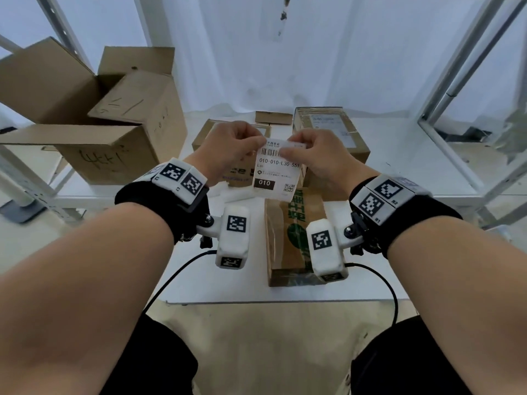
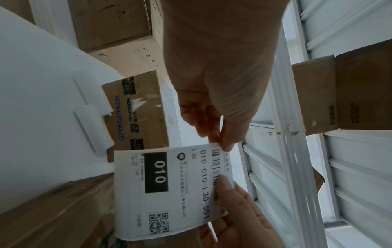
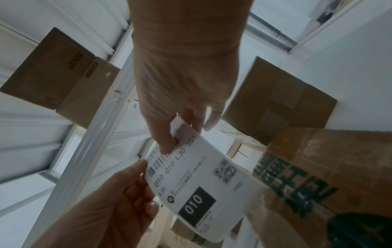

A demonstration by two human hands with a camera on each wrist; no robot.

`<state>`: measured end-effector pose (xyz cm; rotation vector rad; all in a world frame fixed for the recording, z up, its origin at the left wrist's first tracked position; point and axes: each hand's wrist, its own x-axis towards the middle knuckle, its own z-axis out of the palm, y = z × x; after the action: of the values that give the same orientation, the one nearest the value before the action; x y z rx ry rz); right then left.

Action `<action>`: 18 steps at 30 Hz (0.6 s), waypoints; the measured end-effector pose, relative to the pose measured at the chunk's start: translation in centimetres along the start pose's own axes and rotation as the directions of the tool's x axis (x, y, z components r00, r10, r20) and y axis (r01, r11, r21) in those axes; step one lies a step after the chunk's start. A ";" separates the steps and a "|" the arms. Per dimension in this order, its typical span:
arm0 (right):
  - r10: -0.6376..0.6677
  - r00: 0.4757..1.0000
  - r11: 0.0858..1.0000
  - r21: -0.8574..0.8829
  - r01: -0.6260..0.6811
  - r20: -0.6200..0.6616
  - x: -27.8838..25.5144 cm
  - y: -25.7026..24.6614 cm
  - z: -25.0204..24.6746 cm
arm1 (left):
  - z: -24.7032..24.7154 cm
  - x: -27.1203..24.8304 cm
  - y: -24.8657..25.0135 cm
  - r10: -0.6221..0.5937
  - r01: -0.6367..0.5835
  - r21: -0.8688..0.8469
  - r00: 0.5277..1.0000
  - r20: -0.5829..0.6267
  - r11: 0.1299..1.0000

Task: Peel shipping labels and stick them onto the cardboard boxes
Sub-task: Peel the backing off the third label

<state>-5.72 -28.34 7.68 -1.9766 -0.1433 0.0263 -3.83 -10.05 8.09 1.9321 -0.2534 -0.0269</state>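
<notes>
A white shipping label (image 1: 278, 169) printed with a barcode, "010-010-L30 551" and a black "010" block hangs in the air above the table. My left hand (image 1: 238, 148) pinches its top left corner and my right hand (image 1: 309, 151) pinches its top edge to the right. The same label (image 2: 169, 189) fills the left wrist view, and in the right wrist view the label (image 3: 197, 181) curves downward. Under it lies a cardboard box with green print (image 1: 293, 238). Behind stand a Decathlon box (image 1: 212, 141) and a taped box with a label on top (image 1: 330, 132).
A large open carton (image 1: 94, 115) sits on the left over a white metal rack (image 1: 25, 178). A small cardboard piece (image 1: 273, 117) lies at the back of the white table (image 1: 399, 172). A white shelf frame (image 1: 467, 81) rises on the right.
</notes>
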 end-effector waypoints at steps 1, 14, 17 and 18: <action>0.001 1.000 0.999 0.043 0.001 -0.027 0.0 0.1 -0.1 | 0.0 0.1 0.0 -0.006 0.006 0.001 1.000 0.002 1.000; -0.016 0.999 1.000 0.024 0.017 -0.050 -0.2 -0.4 0.6 | 0.1 -0.3 0.4 -0.063 0.067 -0.031 0.989 0.133 0.997; -0.021 0.999 1.000 -0.016 0.021 -0.041 -0.1 -0.6 1.0 | 0.1 -0.4 0.4 -0.074 0.071 0.023 0.987 0.144 0.997; -0.025 0.999 0.999 -0.041 0.024 -0.043 -0.1 -0.6 1.1 | 0.0 -0.4 0.5 -0.089 0.083 0.041 0.983 0.163 0.996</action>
<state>-5.92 -27.14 7.78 -2.0145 -0.1405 -0.0361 -4.29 -10.16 8.47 1.9761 -0.2816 -0.2422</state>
